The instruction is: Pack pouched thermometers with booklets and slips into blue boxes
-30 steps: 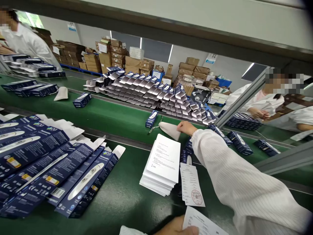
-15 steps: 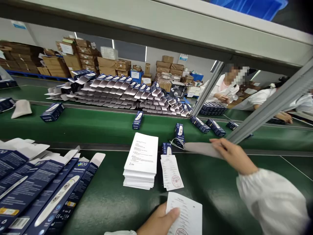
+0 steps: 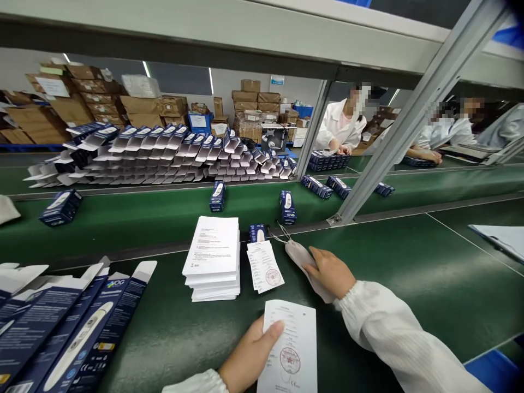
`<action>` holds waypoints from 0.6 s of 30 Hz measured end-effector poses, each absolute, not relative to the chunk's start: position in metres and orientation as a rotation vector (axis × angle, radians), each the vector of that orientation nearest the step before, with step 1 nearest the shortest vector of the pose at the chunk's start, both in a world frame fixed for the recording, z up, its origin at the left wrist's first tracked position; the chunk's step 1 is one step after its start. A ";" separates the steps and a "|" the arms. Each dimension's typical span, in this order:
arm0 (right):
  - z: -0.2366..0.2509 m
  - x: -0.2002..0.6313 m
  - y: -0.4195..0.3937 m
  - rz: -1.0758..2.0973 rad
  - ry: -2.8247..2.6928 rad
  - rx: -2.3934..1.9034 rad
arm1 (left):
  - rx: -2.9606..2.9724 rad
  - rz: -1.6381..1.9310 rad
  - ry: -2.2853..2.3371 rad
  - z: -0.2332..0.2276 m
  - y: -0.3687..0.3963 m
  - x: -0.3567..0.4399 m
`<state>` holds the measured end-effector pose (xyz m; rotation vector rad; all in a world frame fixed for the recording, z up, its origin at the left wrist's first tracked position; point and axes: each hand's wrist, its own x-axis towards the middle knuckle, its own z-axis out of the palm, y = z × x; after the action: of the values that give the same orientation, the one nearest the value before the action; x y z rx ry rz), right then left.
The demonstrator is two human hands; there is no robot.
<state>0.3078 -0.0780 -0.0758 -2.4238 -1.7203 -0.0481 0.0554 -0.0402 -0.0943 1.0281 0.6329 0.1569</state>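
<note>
My left hand (image 3: 251, 352) pinches a white printed leaflet (image 3: 295, 327) with a red round stamp, its thumb on top. My right hand (image 3: 333, 273) is closed around a pale drawstring pouch (image 3: 298, 254), whose cords trail toward the conveyor. What the pouch holds, if anything, is hidden. Left of the pouch lie small stamped slips (image 3: 264, 265), partly over a blue box (image 3: 257, 233). Beside them stands a stack of white printed booklets (image 3: 213, 245).
Open-ended blue thermometer boxes (image 3: 82, 338) lean at the near left. Single boxes (image 3: 218, 196) lie on the green belt, with rows of open boxes (image 3: 176, 153) behind. A metal post (image 3: 393, 120) crosses the right side. Co-workers (image 3: 339, 125) sit beyond it.
My right hand has drawn the pouch back toward me, from over the belt's edge onto the near green surface. The left hand keeps the leaflet. The whole view has turned to the right.
</note>
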 end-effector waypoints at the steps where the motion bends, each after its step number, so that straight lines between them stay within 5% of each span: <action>1: -0.080 0.306 -0.074 -0.048 -1.733 -2.437 | 1.046 0.160 0.637 -0.094 -0.041 0.055; 6: -0.067 0.319 -0.088 -0.124 -1.828 -2.450 | 1.096 0.136 0.631 -0.081 -0.047 0.052; 14: 0.061 0.329 -0.123 -0.484 -2.278 -2.130 | 1.602 0.466 0.435 0.005 -0.030 0.072; 18: 0.090 0.305 -0.129 -0.410 -2.317 -1.976 | 1.594 0.276 0.235 0.016 -0.020 0.084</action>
<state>0.3046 -0.1288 0.0905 -1.9762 -2.3169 -0.4096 0.0840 -0.0204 0.0162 1.5941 0.2354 0.2757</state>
